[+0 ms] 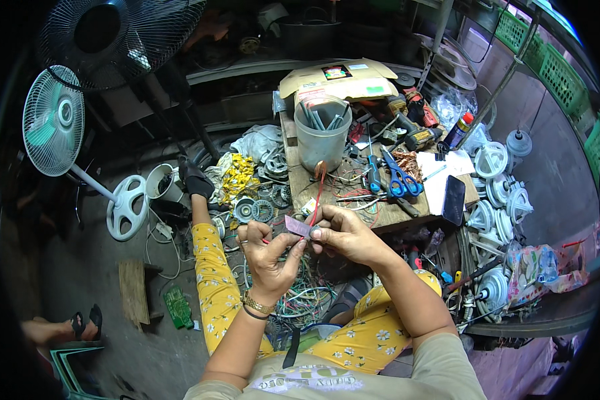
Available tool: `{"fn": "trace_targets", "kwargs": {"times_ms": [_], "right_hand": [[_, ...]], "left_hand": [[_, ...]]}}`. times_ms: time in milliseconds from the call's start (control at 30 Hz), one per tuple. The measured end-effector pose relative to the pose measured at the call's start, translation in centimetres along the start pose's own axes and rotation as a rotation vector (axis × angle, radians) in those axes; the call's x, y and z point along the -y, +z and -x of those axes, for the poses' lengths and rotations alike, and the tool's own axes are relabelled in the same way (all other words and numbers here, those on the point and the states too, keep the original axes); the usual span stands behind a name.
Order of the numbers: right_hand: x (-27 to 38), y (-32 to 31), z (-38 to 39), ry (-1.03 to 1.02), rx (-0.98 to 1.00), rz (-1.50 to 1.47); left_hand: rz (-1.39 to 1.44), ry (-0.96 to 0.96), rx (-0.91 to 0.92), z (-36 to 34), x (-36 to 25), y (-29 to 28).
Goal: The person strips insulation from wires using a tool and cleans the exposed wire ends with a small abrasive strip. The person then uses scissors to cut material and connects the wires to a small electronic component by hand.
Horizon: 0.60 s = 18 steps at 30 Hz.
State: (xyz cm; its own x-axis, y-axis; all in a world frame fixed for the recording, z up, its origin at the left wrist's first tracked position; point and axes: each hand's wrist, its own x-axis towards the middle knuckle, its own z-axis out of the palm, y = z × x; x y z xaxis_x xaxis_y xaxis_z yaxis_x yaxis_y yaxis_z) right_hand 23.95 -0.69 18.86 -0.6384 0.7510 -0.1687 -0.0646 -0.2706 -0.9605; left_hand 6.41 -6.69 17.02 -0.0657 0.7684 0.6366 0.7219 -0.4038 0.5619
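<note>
A: Left side first. What's that grip on?
B: Left grip (267, 259): fingers curled, thumb and index pinched together, on the red wire (318, 193) by my read; a bit of red shows between the fingers. Forearm comes up steep, wrist cocked, palm turned inward.
A: And between the grips?
B: Pale strip (296, 226), flat, just right of the left fingertips. Looks thin, light, stiff; edge might be sharp. I'd hold it by the flat faces at one end.
A: Wire?
B: Runs up and away from the grips toward the desk (291, 152). Light, bendy, probably springy. Pinch close to the strip.
A: Right?
B: Right grip (347, 237): clamped on the strip's near end, thumb on top, forearm slanting in from lower right.
</note>
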Motion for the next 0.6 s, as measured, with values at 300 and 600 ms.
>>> {"fn": "trace_targets", "kwargs": {"times_ms": [300,600], "right_hand": [[0.0,0.1,-0.1,0.027,0.114,-0.089],[0.3,1.0,-0.1,0.071,0.094,-0.093]], "left_hand": [[0.131,0.043,0.06,0.4,1.0,-1.2],[0.198,-0.013,0.103,1.5,1.6,-1.9]]}}
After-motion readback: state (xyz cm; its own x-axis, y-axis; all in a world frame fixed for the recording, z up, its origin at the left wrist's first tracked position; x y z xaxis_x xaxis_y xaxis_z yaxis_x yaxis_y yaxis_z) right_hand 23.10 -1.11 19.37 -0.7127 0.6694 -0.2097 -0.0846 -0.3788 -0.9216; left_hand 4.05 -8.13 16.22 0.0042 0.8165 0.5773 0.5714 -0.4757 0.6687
